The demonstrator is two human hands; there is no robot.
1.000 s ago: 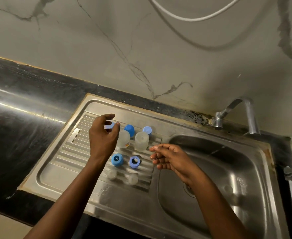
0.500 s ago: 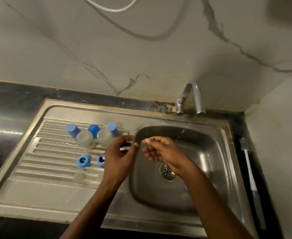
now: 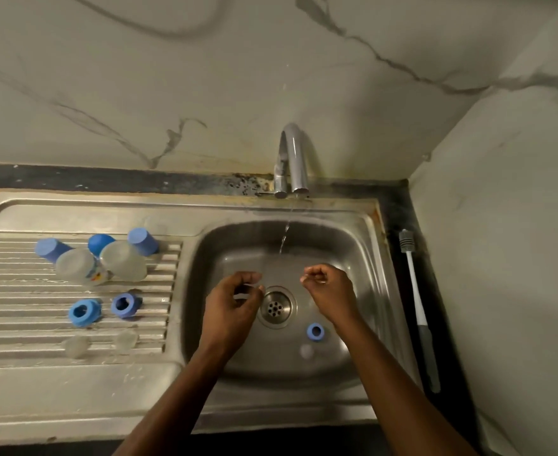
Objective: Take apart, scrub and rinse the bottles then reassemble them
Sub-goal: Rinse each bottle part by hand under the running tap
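Observation:
Two clear bottles (image 3: 78, 266) (image 3: 123, 260) lie on the drainboard (image 3: 24, 376), with three blue caps (image 3: 52, 249) (image 3: 100, 242) (image 3: 142, 240) behind them. In front lie two blue collar rings (image 3: 83, 311) (image 3: 126, 305) and two clear teats (image 3: 75, 346) (image 3: 125, 339). A third blue ring (image 3: 315, 331) and a clear teat (image 3: 306, 351) sit in the basin (image 3: 363, 258). My left hand (image 3: 235, 307) hovers left of the drain with curled, blurred fingers. My right hand (image 3: 330, 287) hovers right of the drain, fingers curled, nothing visible in it.
The tap (image 3: 292, 159) runs a thin stream of water (image 3: 284, 236) into the back of the basin, beyond both hands. The drain (image 3: 275, 307) lies between my hands. A bottle brush (image 3: 417, 307) lies on the dark counter strip by the right wall.
My left hand left the caps on the drainboard and moved right over the basin. Both hands met at the basin's edge, then spread apart either side of the drain. The view swung right.

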